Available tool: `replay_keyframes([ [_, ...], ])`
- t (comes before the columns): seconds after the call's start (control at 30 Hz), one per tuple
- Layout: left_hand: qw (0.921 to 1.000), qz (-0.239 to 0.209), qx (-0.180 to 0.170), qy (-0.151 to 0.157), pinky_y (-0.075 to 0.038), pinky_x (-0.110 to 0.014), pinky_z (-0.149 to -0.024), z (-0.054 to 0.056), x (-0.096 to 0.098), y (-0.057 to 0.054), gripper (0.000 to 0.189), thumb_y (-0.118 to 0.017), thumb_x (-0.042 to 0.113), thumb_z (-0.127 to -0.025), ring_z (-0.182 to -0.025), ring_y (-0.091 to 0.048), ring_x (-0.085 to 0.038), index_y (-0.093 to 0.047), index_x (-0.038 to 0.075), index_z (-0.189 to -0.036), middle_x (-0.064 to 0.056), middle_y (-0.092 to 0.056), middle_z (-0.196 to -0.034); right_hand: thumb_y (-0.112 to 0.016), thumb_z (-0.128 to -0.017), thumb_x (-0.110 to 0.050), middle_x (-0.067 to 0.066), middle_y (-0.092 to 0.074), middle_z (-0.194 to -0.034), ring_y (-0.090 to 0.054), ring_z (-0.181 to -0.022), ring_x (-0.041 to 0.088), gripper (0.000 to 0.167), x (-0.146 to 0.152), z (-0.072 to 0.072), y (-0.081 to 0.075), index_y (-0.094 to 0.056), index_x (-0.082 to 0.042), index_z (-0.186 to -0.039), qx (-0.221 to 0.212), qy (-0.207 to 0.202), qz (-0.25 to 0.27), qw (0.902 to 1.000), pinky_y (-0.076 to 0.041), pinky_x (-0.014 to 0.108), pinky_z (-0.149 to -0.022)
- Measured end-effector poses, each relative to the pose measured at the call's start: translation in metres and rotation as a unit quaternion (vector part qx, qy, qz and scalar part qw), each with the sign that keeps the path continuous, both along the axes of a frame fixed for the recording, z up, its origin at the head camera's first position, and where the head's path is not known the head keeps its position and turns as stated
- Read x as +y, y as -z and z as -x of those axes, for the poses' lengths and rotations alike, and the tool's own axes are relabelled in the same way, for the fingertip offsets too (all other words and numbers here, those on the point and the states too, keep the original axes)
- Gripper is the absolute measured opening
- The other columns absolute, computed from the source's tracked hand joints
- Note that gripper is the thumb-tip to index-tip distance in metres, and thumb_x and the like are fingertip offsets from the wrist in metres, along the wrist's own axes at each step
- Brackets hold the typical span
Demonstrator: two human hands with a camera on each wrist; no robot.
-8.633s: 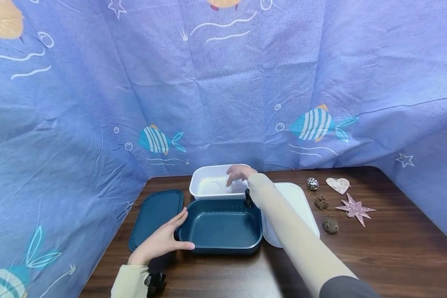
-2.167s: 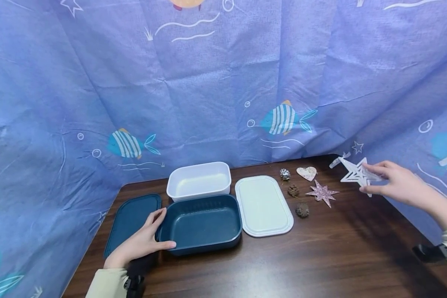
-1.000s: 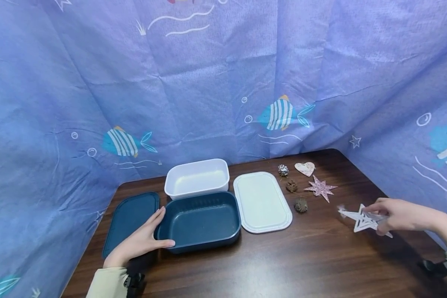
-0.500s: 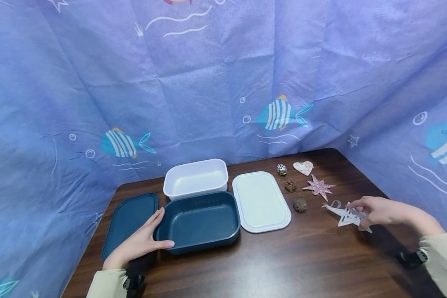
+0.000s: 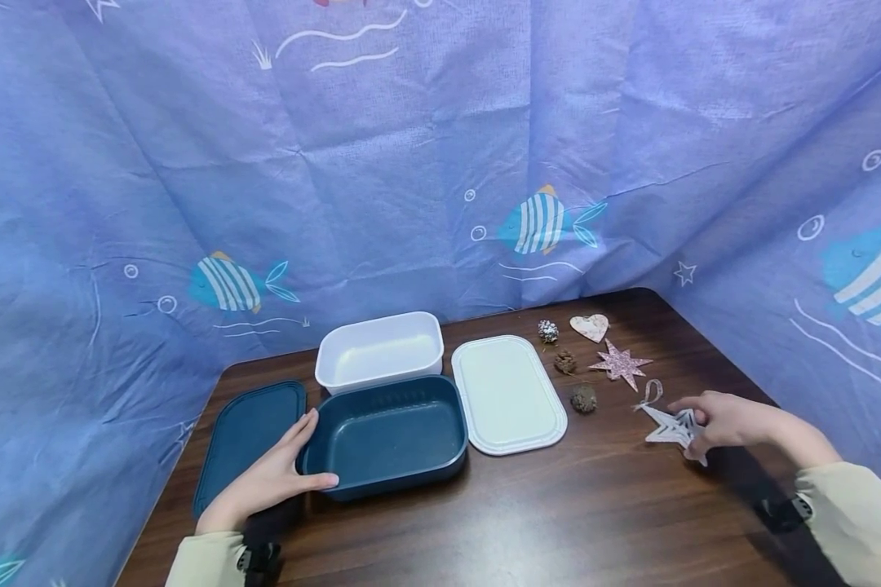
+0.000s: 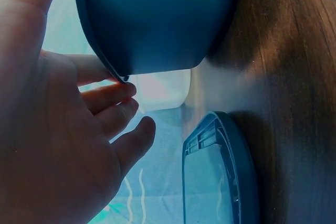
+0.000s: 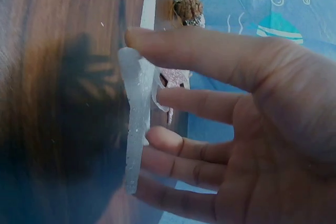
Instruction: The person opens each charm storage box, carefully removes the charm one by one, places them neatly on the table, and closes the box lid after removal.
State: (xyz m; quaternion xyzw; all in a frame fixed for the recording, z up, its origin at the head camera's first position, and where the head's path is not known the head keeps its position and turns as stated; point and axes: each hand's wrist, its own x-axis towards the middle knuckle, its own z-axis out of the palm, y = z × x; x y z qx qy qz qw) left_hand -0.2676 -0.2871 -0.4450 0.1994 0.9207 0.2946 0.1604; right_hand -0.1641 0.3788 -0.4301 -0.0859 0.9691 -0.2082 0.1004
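Note:
My right hand (image 5: 734,424) pinches a white star ornament (image 5: 668,427) between thumb and fingers, low over the wood at the right. Its ribbon loop (image 5: 653,390) trails toward the pink glitter star (image 5: 621,364). In the right wrist view the star ornament (image 7: 137,114) appears edge-on; whether it touches the table I cannot tell. My left hand (image 5: 264,481) holds the left end of a dark blue container (image 5: 389,440), thumb on the near rim and fingers at the left corner. In the left wrist view those fingers meet the container's rim (image 6: 94,51).
Behind the blue container stands a white container (image 5: 379,349). A white lid (image 5: 509,395) lies to its right, a dark blue lid (image 5: 250,440) to its left. Pine cones (image 5: 583,399), one frosted cone (image 5: 547,331) and a pale heart (image 5: 590,328) line the table's right side.
My right hand has left the white container and come over to the right with the star ornament, then lowered it below the pink star. The left hand keeps its hold.

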Motion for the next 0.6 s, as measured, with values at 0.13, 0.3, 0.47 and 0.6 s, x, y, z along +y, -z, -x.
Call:
replay_keyframes([
  [0.13,1.0,0.001,0.003,-0.003,-0.027,-0.072,-0.107,-0.002,-0.001,-0.001,0.111,-0.076,0.05,-0.087,-0.149,-0.007,-0.05,-0.008,0.005,-0.162,-0.02,-0.001,-0.168,-0.089,-0.063,-0.029,0.007,-0.049,-0.087,-0.046,-0.077,0.018,0.065,-0.004,0.0,0.002,-0.067,0.003,-0.116,0.013,0.017,-0.022,0.9995,-0.041,0.033,-0.068],
  [0.3,1.0,0.0,0.003,-0.006,-0.028,-0.072,-0.107,-0.003,-0.002,-0.001,0.111,-0.076,0.05,-0.087,-0.149,-0.007,-0.05,-0.008,0.005,-0.162,-0.02,-0.001,-0.168,-0.09,-0.064,-0.031,0.014,-0.05,-0.093,-0.048,-0.081,0.022,0.064,-0.009,0.001,0.005,-0.066,0.003,-0.112,0.019,0.04,-0.028,0.9986,-0.043,0.037,-0.07],
  [0.47,0.9999,-0.006,-0.005,-0.008,-0.028,-0.071,-0.107,-0.003,-0.003,0.001,0.111,-0.076,0.05,-0.087,-0.15,-0.006,-0.049,-0.007,0.007,-0.163,-0.019,0.001,-0.168,-0.091,-0.063,-0.032,0.016,-0.048,-0.094,-0.049,-0.08,0.024,0.065,-0.013,0.002,0.008,-0.065,0.002,-0.111,0.021,0.061,-0.022,0.9977,-0.042,0.037,-0.068],
  [0.6,0.9999,-0.009,-0.007,-0.009,-0.028,-0.071,-0.107,-0.004,-0.003,0.002,0.111,-0.076,0.05,-0.087,-0.15,-0.005,-0.048,-0.007,0.007,-0.163,-0.018,0.001,-0.168,-0.091,-0.064,-0.033,0.018,-0.048,-0.096,-0.05,-0.08,0.026,0.066,-0.015,0.0,0.011,-0.063,0.002,-0.112,0.019,0.074,-0.025,0.9967,-0.042,0.037,-0.068],
])
